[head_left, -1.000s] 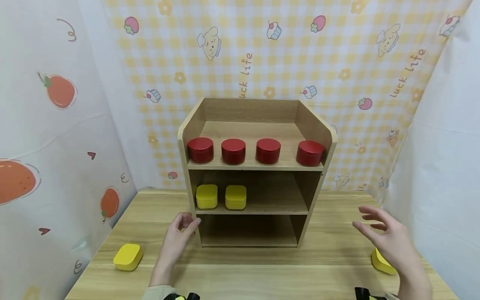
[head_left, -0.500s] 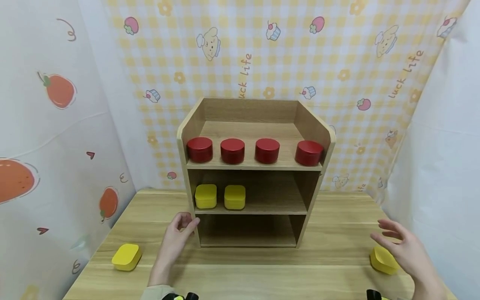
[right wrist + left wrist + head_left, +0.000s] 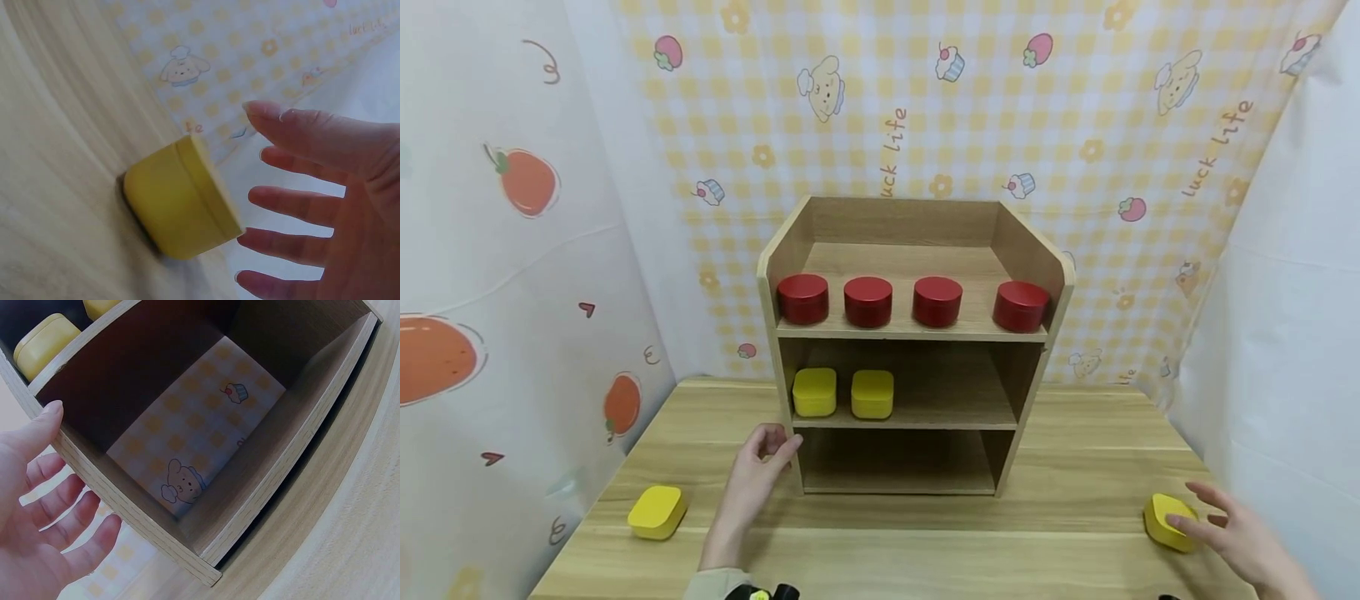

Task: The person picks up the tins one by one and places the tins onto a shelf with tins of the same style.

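A small wooden shelf unit stands mid-table. My left hand holds its left side panel, thumb at the front edge and fingers along the outer face; the left wrist view shows the same hand beside the lowest compartment. Far to the right, my right hand hovers by a yellow box with rounded corners and a lid. In the right wrist view its spread fingers point toward the yellow box, with a gap between thumb and fingers and nothing held.
Several round red tins line the top shelf. Two yellow boxes sit on the left of the middle shelf. Another yellow box lies on the wooden table at the left. Patterned cloth hangs behind, with white cloth at both sides.
My right hand has moved right and down, from above the right-hand yellow box to close beside it. My left hand stays at the shelf unit's side panel.
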`<state>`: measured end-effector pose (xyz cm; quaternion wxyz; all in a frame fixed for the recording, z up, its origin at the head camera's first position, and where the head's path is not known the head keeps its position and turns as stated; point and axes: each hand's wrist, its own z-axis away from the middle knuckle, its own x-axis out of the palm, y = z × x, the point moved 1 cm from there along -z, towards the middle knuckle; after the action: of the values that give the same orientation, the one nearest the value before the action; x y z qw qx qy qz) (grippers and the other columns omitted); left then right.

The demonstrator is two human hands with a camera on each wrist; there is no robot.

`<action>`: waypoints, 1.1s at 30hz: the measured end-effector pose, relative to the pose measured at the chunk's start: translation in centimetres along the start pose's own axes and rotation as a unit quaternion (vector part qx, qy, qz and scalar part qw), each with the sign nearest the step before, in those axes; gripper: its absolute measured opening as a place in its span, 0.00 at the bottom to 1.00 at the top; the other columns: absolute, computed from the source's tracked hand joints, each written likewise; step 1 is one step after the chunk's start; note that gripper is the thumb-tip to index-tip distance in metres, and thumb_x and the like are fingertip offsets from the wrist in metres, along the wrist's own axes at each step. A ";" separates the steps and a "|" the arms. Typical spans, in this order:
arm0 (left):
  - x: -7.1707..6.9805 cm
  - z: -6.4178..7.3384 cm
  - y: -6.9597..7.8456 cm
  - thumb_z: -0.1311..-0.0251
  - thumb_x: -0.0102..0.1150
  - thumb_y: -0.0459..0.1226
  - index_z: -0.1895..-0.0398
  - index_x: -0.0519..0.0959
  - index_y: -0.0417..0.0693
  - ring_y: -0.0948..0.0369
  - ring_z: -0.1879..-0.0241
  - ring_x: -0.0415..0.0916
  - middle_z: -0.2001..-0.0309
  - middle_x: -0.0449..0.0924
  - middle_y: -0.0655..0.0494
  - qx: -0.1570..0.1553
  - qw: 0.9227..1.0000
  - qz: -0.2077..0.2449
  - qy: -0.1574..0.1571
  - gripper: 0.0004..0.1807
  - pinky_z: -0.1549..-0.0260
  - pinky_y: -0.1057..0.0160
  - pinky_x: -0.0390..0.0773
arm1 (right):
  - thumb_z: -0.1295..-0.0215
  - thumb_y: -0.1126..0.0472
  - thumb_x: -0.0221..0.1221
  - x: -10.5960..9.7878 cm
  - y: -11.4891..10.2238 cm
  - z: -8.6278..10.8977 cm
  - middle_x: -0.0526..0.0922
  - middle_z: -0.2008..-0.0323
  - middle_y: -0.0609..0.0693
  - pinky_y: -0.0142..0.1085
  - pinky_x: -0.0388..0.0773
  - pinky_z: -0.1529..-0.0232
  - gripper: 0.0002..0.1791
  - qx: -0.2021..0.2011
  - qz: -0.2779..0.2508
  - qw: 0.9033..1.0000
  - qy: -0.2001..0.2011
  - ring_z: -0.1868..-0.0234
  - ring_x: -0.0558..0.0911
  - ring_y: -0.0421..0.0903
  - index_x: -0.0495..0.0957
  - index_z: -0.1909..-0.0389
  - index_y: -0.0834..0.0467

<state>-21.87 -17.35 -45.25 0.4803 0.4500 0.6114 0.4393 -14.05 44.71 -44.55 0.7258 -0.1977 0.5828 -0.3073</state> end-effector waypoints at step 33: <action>-0.1 -0.4 -0.2 0.35 0.63 0.41 0.52 0.73 0.40 0.61 0.62 0.73 0.59 0.75 0.48 -0.017 1.000 -0.008 -0.006 0.17 0.64 0.65 0.79 | 0.33 0.52 0.61 1.9 2.7 -1.4 0.67 0.45 0.77 0.45 0.76 0.57 0.41 -0.022 0.005 1.000 0.014 0.48 0.74 0.69 0.55 0.38 0.80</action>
<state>-22.30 -17.57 -45.30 0.4946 0.4399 0.6045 0.4431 -14.53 45.44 -48.00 0.7142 -0.2067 0.6008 -0.2936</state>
